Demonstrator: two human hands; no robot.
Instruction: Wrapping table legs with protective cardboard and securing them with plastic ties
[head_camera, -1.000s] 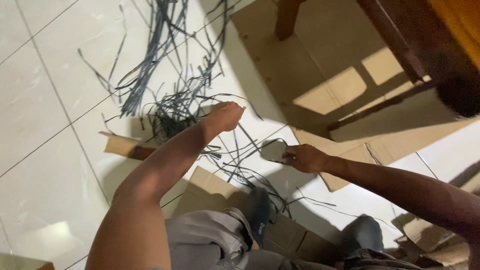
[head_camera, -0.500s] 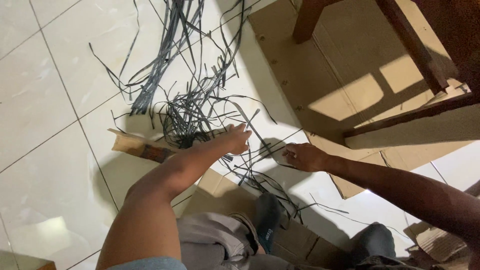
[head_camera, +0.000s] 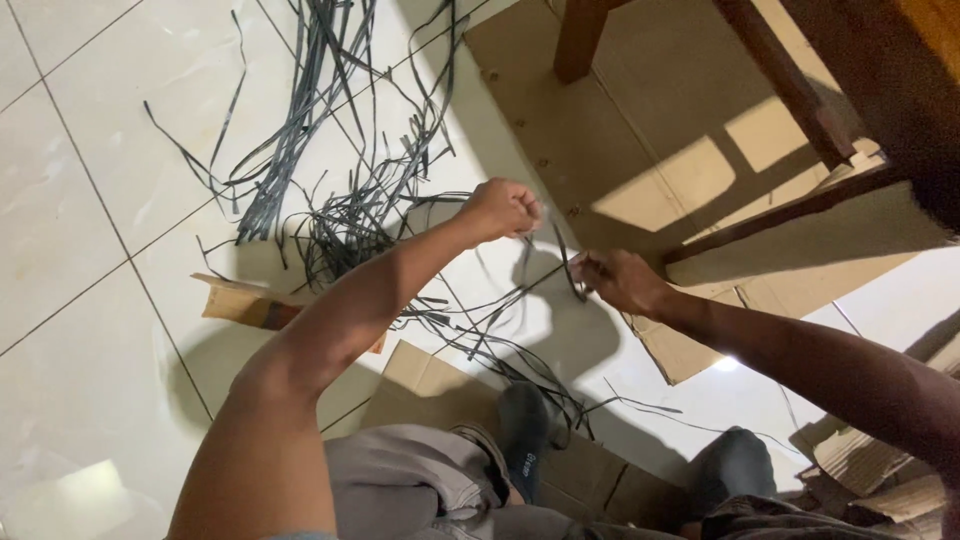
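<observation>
the pale tiled floor carries a big flat cardboard sheet at far right, with dark wooden furniture legs standing on it. a loose tangle of dark thin strips spreads across the tiles (some run toward the near socked foot). the left hand is closed in a fist around one strip, raised above the floor. the right hand, just to its right, has its fingers pinching the same strip's other end.
</observation>
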